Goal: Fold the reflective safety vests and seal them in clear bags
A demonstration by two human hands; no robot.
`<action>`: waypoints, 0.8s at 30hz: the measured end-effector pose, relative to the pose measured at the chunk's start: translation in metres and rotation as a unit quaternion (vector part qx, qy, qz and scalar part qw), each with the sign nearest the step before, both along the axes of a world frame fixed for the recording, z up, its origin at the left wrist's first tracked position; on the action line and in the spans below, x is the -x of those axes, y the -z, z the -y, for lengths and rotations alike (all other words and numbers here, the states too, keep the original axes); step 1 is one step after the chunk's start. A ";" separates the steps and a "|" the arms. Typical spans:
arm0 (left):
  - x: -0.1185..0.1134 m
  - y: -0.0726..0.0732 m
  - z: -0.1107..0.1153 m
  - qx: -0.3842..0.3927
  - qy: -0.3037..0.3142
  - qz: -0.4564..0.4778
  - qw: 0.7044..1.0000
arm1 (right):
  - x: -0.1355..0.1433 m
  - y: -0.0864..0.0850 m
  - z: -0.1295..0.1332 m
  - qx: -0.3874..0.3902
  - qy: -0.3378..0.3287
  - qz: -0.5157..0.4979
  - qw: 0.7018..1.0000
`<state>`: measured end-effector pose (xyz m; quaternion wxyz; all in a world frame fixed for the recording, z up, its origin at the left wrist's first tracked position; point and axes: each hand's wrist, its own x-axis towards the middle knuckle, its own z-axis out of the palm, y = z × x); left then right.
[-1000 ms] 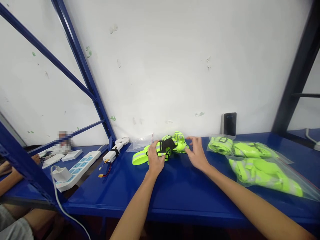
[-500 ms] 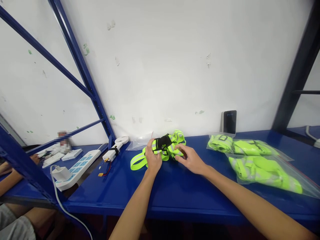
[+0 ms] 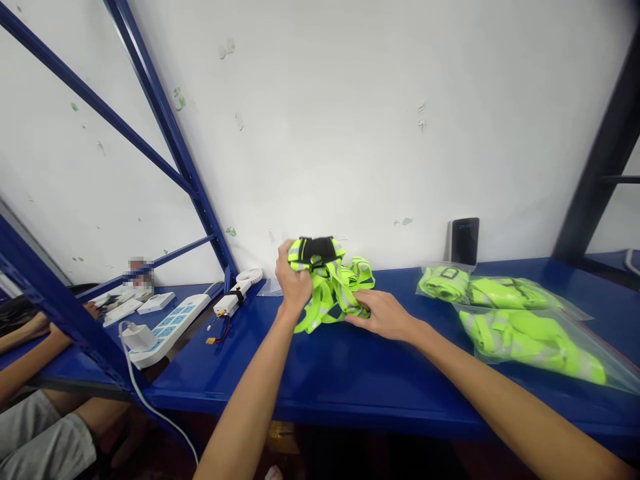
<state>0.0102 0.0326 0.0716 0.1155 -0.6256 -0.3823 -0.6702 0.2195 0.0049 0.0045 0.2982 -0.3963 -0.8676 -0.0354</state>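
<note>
A tangle of neon yellow-green reflective straps [image 3: 345,287] with a black buckle section [image 3: 319,251] is between my hands above the blue tabletop. My left hand [image 3: 294,279] grips its left end near the black part, lifted off the table. My right hand [image 3: 384,315] pinches the lower right straps close to the table surface. Loops of strap hang down between both hands, and another coil sits behind my right hand.
Clear bags of neon straps [image 3: 533,343] lie at the right, with a phone [image 3: 464,241] against the wall behind them. Left are a small white fan [image 3: 249,277], wired white pack [image 3: 228,303], power strip [image 3: 173,328], blue frame post [image 3: 170,127] and another person's arms [image 3: 37,347].
My left hand has lifted the black section up and slightly left, so straps now hang below it. My right hand has closed on the lower straps. The view has shifted slightly.
</note>
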 end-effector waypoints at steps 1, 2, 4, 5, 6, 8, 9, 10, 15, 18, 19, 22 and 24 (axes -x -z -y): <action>0.001 -0.018 0.002 -0.004 0.010 -0.010 1.000 | 0.000 -0.003 0.000 -0.005 0.012 0.010 1.000; 0.001 -0.035 0.003 -0.011 0.019 -0.014 1.000 | 0.001 -0.005 0.000 -0.016 0.027 0.015 0.999; 0.002 -0.064 0.007 -0.017 0.029 -0.024 0.999 | 0.005 -0.012 0.001 -0.061 0.061 0.005 0.996; 0.002 -0.075 0.008 -0.014 0.032 -0.031 0.999 | 0.006 -0.015 0.001 -0.090 0.075 -0.010 0.993; 0.002 -0.083 0.009 -0.011 0.032 -0.032 0.999 | 0.008 -0.019 0.001 -0.117 0.087 -0.031 0.989; 0.002 -0.091 0.008 -0.011 0.024 -0.007 1.000 | 0.009 -0.029 -0.002 -0.157 0.124 -0.110 0.974; 0.002 -0.092 0.006 -0.011 0.018 0.015 1.000 | 0.007 -0.035 -0.005 -0.165 0.152 -0.174 0.959; 0.003 -0.090 0.003 -0.009 0.014 0.036 0.999 | 0.005 -0.041 -0.008 -0.167 0.179 -0.249 0.937; 0.018 -0.059 -0.021 0.066 0.020 0.083 0.994 | -0.017 -0.067 -0.024 -0.120 0.124 -0.478 0.861; 0.031 -0.036 -0.033 0.117 0.016 0.113 0.987 | -0.027 -0.069 -0.025 -0.037 0.091 -0.363 0.927; 0.033 -0.029 -0.035 0.127 0.018 0.118 0.985 | -0.029 -0.068 -0.026 -0.011 0.106 -0.319 0.942; 0.031 -0.011 -0.033 0.133 0.056 0.121 0.982 | -0.032 -0.061 -0.032 0.029 0.204 -0.264 0.942; 0.022 -0.002 -0.028 0.130 0.094 0.121 0.980 | -0.027 -0.053 -0.033 0.041 0.277 -0.265 0.923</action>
